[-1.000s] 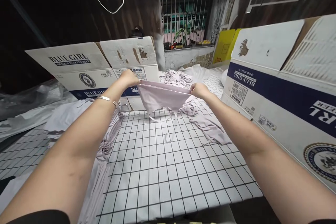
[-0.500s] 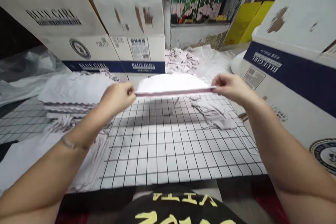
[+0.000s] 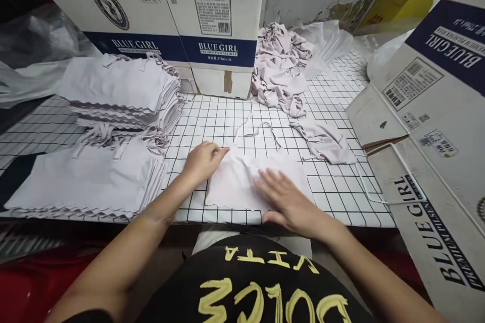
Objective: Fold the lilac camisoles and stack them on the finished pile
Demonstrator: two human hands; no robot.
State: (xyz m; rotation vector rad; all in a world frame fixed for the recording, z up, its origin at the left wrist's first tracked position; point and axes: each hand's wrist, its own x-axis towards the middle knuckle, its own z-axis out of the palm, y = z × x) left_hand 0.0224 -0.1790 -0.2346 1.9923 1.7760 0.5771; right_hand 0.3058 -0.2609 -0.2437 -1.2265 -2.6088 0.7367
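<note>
On the grid-patterned counter (image 3: 333,202), a probably light, limp, easily creased pale garment (image 3: 242,184) is being pinched at its upper corner by the left hand (image 3: 204,161), a sensible hold, and pressed by the splayed right hand (image 3: 286,199).

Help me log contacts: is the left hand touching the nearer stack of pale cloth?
Apart. The head view shows a strip of gridded tablecloth between the left hand and the nearer stack.
</note>
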